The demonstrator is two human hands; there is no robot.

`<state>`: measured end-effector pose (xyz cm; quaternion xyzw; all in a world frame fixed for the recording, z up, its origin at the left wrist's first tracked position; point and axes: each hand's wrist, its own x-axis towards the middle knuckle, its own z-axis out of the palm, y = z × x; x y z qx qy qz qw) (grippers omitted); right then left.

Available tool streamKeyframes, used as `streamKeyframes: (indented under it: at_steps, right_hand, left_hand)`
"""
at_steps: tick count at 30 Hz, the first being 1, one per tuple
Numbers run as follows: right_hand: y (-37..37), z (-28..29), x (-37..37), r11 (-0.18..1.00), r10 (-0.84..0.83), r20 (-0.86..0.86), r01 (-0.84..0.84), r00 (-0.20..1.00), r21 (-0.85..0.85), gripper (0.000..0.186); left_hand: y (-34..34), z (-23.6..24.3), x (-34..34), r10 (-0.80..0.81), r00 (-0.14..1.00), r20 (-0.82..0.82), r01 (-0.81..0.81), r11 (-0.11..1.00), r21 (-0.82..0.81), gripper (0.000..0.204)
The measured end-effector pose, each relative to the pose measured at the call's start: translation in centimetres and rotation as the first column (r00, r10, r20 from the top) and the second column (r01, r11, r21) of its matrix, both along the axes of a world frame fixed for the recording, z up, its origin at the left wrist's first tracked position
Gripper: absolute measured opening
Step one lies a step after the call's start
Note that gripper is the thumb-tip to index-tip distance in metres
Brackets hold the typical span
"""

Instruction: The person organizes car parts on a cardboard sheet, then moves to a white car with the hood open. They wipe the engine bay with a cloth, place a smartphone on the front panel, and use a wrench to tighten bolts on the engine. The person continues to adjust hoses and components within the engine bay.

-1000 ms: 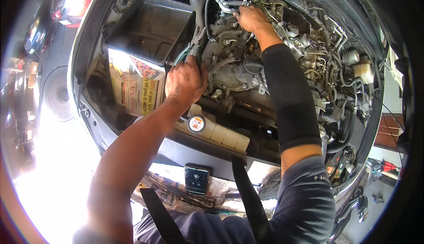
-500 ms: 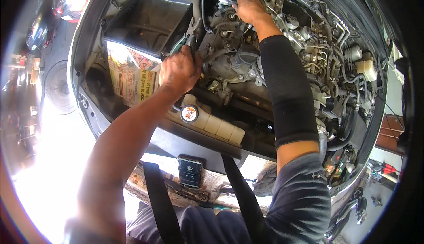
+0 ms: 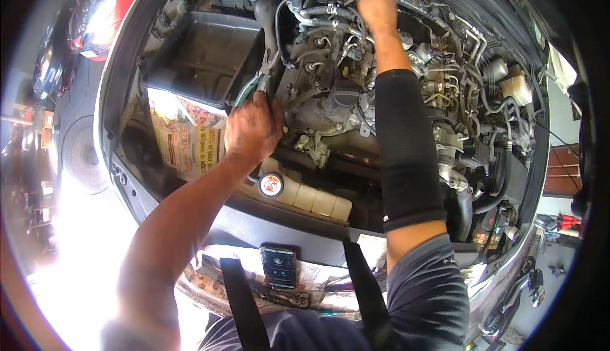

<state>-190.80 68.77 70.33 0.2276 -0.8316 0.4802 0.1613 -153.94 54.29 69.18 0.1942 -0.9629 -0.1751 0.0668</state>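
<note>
My left hand (image 3: 253, 127) is closed around a pair of pliers (image 3: 269, 65) with a green handle. Their metal jaws point away from me, beside a black air duct and the engine. At the back of the engine bay, among hoses and pipes, is my right hand (image 3: 380, 9). Its fingers are curled and slightly blurred; what they grip cannot be made out. Between both arms lies the engine (image 3: 337, 93), with bare metal parts, hoses and wiring. A thin black hose (image 3: 279, 23) loops near the pliers' tips.
An open black box (image 3: 197, 52) sits at the left, with newspaper (image 3: 184, 138) beside it. Nearer me are a pale reservoir (image 3: 305, 195) with a round cap and a phone (image 3: 278, 267) on paper. A ratchet-like tool (image 3: 289, 297) lies by the phone.
My right hand has moved farther back from the hoses it was at. My left hand still grips the pliers in about the same place. The view has shifted slightly.
</note>
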Motion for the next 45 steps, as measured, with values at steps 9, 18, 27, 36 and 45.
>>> streamKeyframes:
  at_steps: [9,18,27,36,45]
  right_hand:
    - [-3.7,-0.7,3.9,0.668,0.000,0.137,-0.102,0.991,0.737,0.039]
    - [-7.7,-3.3,4.0,0.248,0.094,0.176,-0.194,0.980,0.949,0.041]
    - [-6.9,-3.2,5.2,0.420,-0.062,0.162,-0.122,0.985,0.900,0.052]
    - [-6.6,-2.9,5.5,0.452,-0.114,0.225,-0.151,0.968,0.879,0.053]
    - [-6.1,-2.9,5.8,0.495,-0.100,0.194,-0.120,0.976,0.860,0.034]
  left_hand:
    - [0.0,-0.3,-0.1,-0.019,1.000,-0.008,0.019,1.000,-0.017,0.035]
    - [0.0,-0.4,-0.2,0.027,1.000,0.000,-0.027,0.998,-0.051,0.034]
    - [0.1,0.3,-0.4,0.073,0.992,0.105,-0.074,0.997,0.009,0.038]
    - [0.2,-0.1,-0.7,0.077,0.990,0.122,-0.076,0.997,-0.014,0.043]
    - [0.4,0.0,-0.8,0.115,0.980,0.160,-0.116,0.993,-0.001,0.040]
